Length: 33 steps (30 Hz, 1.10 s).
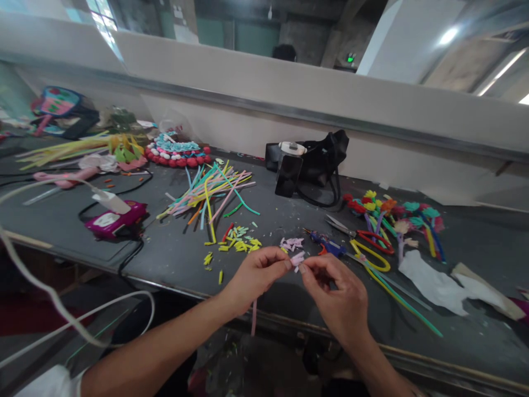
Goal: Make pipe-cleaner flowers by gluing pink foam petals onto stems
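Above the front edge of the table, my left hand (258,273) pinches a small pale pink pipe-cleaner flower (297,259) between thumb and forefinger. Its pink stem (254,320) hangs down below that hand. My right hand (336,289) is closed at the flower's other side, thumb and finger on its short petals. Just beyond the fingertips lies a small heap of lilac pipe-cleaner pieces (291,243). Yellow cut pieces (239,244) and pale green ones (242,231) lie to the left. A blue glue gun (326,242) rests close behind my right hand.
Long pipe cleaners (210,193) are piled behind the cut pieces. Red-handled scissors (374,241), yellow-handled scissors (374,256) and finished flowers (388,212) lie right. A phone (288,175) leans against a black bag (324,160). A purple device (118,220) with cables sits left.
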{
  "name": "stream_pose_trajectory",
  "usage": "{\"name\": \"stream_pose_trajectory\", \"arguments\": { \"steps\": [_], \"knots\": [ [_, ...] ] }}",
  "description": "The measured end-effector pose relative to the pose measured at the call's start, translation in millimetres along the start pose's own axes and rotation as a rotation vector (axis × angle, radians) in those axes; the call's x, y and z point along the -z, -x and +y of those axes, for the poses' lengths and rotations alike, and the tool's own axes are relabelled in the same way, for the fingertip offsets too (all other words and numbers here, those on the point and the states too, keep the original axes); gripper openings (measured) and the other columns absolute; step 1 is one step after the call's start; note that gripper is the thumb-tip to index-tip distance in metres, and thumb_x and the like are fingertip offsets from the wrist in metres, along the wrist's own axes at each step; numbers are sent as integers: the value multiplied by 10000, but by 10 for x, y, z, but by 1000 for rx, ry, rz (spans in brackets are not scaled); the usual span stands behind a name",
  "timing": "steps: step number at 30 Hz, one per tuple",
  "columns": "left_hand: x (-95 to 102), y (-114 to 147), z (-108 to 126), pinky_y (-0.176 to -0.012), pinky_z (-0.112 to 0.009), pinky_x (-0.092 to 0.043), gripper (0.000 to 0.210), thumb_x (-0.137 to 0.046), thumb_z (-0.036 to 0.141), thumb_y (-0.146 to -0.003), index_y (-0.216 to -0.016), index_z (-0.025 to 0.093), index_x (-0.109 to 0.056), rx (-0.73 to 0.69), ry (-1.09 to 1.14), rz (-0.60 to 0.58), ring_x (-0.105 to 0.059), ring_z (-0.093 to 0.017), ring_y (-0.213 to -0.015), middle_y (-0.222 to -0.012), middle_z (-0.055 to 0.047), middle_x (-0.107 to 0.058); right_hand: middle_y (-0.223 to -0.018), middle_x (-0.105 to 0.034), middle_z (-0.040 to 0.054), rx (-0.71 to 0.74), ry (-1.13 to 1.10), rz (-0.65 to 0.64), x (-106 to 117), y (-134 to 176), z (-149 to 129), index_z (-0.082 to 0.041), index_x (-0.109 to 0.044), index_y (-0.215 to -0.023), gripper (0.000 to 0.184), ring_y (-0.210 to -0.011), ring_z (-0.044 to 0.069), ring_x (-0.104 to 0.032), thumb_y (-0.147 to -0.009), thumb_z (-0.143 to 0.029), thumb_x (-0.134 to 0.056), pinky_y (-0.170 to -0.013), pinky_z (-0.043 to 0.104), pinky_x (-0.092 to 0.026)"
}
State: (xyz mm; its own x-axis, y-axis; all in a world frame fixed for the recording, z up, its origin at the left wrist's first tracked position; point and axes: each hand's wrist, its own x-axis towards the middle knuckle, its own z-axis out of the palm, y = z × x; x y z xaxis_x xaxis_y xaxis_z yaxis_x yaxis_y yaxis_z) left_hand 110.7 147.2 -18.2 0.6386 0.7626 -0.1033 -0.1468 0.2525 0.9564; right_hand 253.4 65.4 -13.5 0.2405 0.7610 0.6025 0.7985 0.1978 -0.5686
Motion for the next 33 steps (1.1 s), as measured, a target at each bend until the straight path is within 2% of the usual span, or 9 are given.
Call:
{"name": "stream_pose_trajectory", "arguments": {
  "steps": [8, 11, 14, 22, 33],
  "knots": [
    [-3, 2, 3, -451, -201, -209, 168, -717, 319, -741, -730, 155, -684, -13, -10, 15, -308, -51, -472, -553, 50, -485, -635, -570, -41, -24, 7, 19, -11, 21, -14, -211, -625, -757, 112, -513, 89, -499, -865, -224, -596, -511, 206, -423],
    [-2, 0, -14, -456, -198, -215, 182, -724, 332, -739, -739, 153, -691, -8, -22, 22, -308, -54, -475, -542, 53, -472, -678, -583, -31, -31, -13, -1, 10, 23, -10, -211, -634, -837, 47, -536, 95, -509, -853, -224, -592, -494, 207, -422],
    [-3, -1, -36, -460, -195, -225, 196, -735, 341, -734, -752, 150, -698, -7, -34, 25, -317, -51, -483, -577, 44, -507, -702, -590, -24, -31, -17, 16, 31, 19, -3, -211, -638, -894, 68, -555, 103, -517, -844, -238, -600, -497, 212, -427],
    [-6, 20, -48, -459, -185, -240, 167, -720, 315, -759, -766, 149, -700, -40, -71, 11, -315, -50, -485, -585, 43, -506, -626, -547, -38, -11, 9, 42, 36, 14, -27, -212, -610, -751, 111, -524, 95, -485, -859, -220, -587, -490, 207, -396],
    [-3, 14, -49, -517, -196, -284, 153, -697, 301, -776, -774, 148, -688, -89, -108, -10, -381, -66, -541, -632, 28, -543, -596, -505, -49, -14, 39, 40, 29, 9, -38, -208, -559, -691, 151, -517, 93, -472, -839, -179, -564, -506, 208, -384]
  ]
}}
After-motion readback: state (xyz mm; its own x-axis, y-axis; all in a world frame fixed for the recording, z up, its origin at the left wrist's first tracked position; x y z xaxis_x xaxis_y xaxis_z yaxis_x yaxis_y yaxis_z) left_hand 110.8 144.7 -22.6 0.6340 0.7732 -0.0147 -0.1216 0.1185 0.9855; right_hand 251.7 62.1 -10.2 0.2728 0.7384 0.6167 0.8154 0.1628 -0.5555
